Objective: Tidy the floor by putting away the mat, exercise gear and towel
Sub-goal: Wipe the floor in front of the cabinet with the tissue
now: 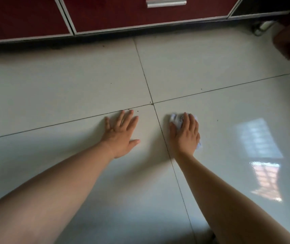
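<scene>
Our right hand [185, 133] presses flat, fingers together, on a small crumpled white cloth [175, 119] lying on the pale tiled floor [70, 88], just right of a grout line. Our left hand [121, 133] lies open and empty, fingers spread, palm down left of that line. Dark red cabinets [123, 13] stand beyond, well apart from both hands.
</scene>
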